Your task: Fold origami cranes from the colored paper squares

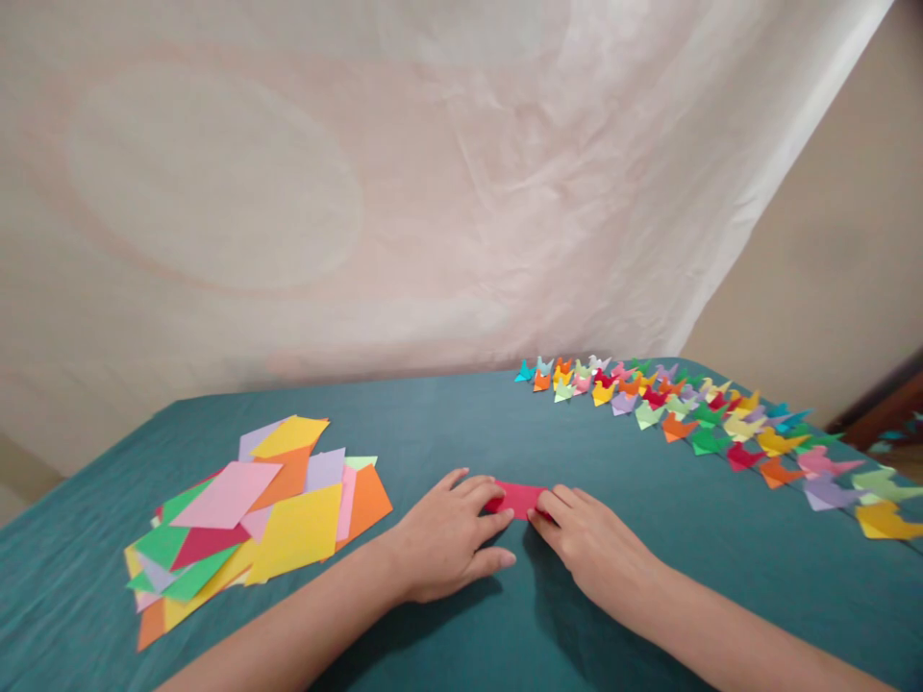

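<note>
A small folded piece of red paper [520, 500] lies on the teal cloth in front of me, between my two hands. My left hand [454, 533] has its fingertips on the paper's left end, the thumb stretched out below. At the right end, my right hand [577, 529] pinches the paper between thumb and bent fingers. Both ends of the paper are partly hidden under my fingers, so its full outline does not show.
A loose pile of coloured paper sheets [295, 529] spreads over the left side of the table [447, 423]. Rows of small folded paper birds [678, 428] stand along the right side. A pale cloth [433, 192] hangs behind the table.
</note>
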Demonstrator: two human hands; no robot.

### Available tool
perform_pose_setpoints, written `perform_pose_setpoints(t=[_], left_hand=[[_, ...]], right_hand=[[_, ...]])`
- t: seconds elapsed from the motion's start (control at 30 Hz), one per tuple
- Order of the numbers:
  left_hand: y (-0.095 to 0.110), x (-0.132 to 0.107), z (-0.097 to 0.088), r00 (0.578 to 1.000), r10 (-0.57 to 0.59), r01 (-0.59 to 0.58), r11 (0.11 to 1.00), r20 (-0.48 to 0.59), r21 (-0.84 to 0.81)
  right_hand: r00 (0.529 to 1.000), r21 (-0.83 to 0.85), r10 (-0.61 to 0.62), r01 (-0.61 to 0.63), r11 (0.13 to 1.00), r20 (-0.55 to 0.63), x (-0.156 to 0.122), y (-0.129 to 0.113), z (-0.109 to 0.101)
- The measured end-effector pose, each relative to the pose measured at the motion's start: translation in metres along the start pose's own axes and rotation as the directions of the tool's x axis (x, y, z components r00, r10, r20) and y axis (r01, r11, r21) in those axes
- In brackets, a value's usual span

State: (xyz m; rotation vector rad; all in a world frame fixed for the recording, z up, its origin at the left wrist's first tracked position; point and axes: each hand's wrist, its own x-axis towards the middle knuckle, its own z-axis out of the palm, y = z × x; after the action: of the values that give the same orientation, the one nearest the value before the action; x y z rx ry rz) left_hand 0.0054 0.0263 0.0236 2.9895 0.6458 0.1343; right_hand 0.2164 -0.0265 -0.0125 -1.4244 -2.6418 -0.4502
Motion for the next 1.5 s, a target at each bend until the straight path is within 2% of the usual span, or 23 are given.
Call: perform_pose_setpoints(t=[0.37, 0.67, 0.77, 0.83, 0.9, 0.97, 1.07, 1.23, 1.5], left_hand=[[0.002, -0.005, -0.009, 0.996, -0.093, 0.093, 0.995, -0.004, 0.022], [0.002, -0.006, -0.01, 0.998, -0.062, 0.062, 0.997, -0.014, 0.049], [0.002, -0.004, -0.008, 0.999, -0.031, 0.032, 0.998, -0.022, 0.058], [0.0, -0.003, -0.005, 1.0, -0.002, 0.003, 0.999, -0.029, 0.051], [-0.003, -0.003, -0.001, 0.999, 0.027, -0.025, 0.999, -0.04, 0.032], [-0.008, -0.003, 0.004, 0.996, 0.054, -0.054, 0.999, -0.064, 0.008], [-0.014, -0.003, 0.01, 0.99, 0.077, -0.081, 0.996, -0.12, -0.028], [-0.02, -0.002, 0.014, 0.98, 0.085, -0.091, 0.996, -0.177, -0.022], [-0.02, -0.004, 0.025, 0.977, 0.019, -0.018, 1.0, -0.211, 0.006]], right_hand=[[1.0, -0.004, -0.013, 0.013, 1.0, 0.024, 0.0, 0.004, -0.003], [0.995, 0.021, 0.054, -0.056, 0.998, 0.087, -0.002, 0.006, -0.009], [0.997, 0.114, 0.064, -0.069, 0.991, 0.045, -0.001, 0.011, -0.006], [0.993, 0.235, 0.115, -0.103, 0.967, -0.036, -0.001, 0.017, 0.0], [0.971, 0.383, 0.204, -0.141, 0.913, -0.127, 0.001, 0.022, 0.006], [0.948, 0.503, 0.276, -0.163, 0.849, -0.158, 0.003, 0.026, 0.012], [0.937, 0.591, 0.322, -0.184, 0.786, -0.136, 0.006, 0.027, 0.018], [0.952, 0.611, 0.297, -0.193, 0.768, -0.071, 0.005, 0.023, 0.018], [0.95, 0.662, 0.308, -0.2, 0.723, -0.05, 0.004, 0.019, 0.018]])
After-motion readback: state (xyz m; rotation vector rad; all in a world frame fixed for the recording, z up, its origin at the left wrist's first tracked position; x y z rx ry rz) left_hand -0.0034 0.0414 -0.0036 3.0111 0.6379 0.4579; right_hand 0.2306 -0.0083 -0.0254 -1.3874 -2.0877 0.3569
